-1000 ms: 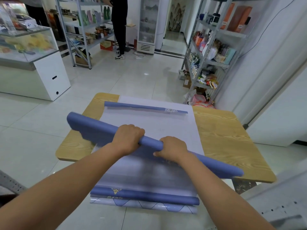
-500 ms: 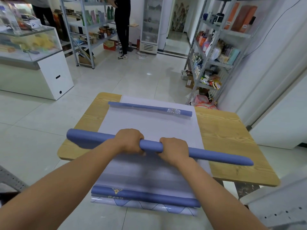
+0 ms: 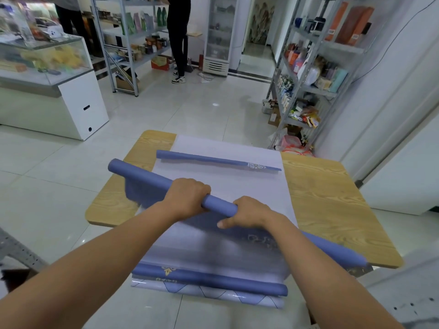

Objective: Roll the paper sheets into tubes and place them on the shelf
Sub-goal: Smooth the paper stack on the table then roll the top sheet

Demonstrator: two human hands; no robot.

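The fingers (image 3: 200,187) of the left hand (image 3: 187,198) are curled tight round the blue paper roll (image 3: 219,206), and the right hand (image 3: 249,211) grips it too, just beside. The roll is held up, slanted, above the worktop (image 3: 327,200), not yet on the shelf (image 3: 318,90). A loose flap (image 3: 142,195) hangs from its left part, so it is not wound all the way. If the grip goes soft, that flap could let the roll spring open. Both hands are near the middle, so the long ends could droop or bend. A hard squeeze could crush it flat. Under it lie a pale sheet (image 3: 225,184), a far roll (image 3: 213,160) and a near roll (image 3: 209,279); a swing could knock them off.
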